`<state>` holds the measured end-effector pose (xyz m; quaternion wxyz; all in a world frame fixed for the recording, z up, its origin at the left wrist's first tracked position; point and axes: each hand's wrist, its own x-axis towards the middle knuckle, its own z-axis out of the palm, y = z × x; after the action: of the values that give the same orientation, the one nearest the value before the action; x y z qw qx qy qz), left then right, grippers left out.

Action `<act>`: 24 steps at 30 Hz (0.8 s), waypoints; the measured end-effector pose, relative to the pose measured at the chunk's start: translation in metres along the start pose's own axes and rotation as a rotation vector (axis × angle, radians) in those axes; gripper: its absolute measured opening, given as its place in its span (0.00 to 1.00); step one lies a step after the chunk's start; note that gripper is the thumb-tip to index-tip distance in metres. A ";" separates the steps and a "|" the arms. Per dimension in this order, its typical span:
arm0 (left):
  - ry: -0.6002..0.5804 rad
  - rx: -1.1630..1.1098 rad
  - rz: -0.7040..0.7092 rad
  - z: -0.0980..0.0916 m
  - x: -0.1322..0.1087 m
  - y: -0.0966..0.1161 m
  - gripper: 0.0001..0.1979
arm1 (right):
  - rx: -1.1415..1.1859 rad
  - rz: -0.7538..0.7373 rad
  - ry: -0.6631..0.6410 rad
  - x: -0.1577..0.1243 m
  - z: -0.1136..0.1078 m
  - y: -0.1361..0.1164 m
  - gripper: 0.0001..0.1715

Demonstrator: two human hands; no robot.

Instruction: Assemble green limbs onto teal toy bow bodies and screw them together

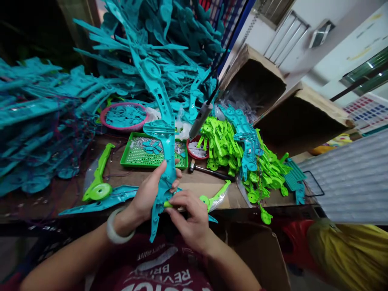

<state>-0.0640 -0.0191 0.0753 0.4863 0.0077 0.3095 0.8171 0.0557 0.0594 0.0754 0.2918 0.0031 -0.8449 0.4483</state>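
My left hand [147,194] is wrapped round the lower part of a long turquoise plastic shell [167,147], which stands tilted with its hollow, ribbed side towards me. Against its lower end, my right hand [190,218] pinches a small lime-green plastic piece [167,204]; the fingertips hide part of it. Below the shell, on the bench, lie another turquoise shell [115,198] and a lime-green arm with a round disc [99,188]. A second lime-green arm [216,196], with clear film about it, rests right of my right hand.
A grey electric screwdriver [200,120] hangs over the bench. Behind my hands are a green tray [142,161] of screws, a pink basket [104,117] and a hammer [209,171]. Lime-green parts [224,145] pile up on the right, turquoise shells [39,109] on the left.
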 end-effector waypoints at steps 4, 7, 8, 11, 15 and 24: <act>0.006 0.009 -0.015 -0.002 -0.002 -0.003 0.19 | -0.006 -0.053 -0.024 -0.001 -0.001 0.001 0.12; -0.011 0.001 -0.015 -0.005 -0.005 -0.002 0.19 | -0.022 -0.070 -0.021 0.002 -0.005 -0.001 0.14; -0.006 0.006 -0.008 -0.006 -0.006 -0.001 0.19 | -0.026 -0.067 -0.031 0.003 -0.006 -0.002 0.13; 0.022 0.032 0.012 -0.007 -0.008 0.002 0.19 | -0.013 -0.074 -0.086 0.006 -0.006 -0.003 0.11; 0.052 0.066 0.049 -0.009 -0.010 0.001 0.19 | 0.057 -0.008 -0.080 0.004 0.006 0.000 0.07; 0.251 0.023 0.248 -0.020 -0.016 0.005 0.21 | 0.278 0.312 -0.082 0.009 0.027 0.004 0.11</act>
<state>-0.0659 -0.0440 0.0666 0.3390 -0.0507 0.3737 0.8619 0.0333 0.0435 0.0650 0.1811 -0.0694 -0.7764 0.5996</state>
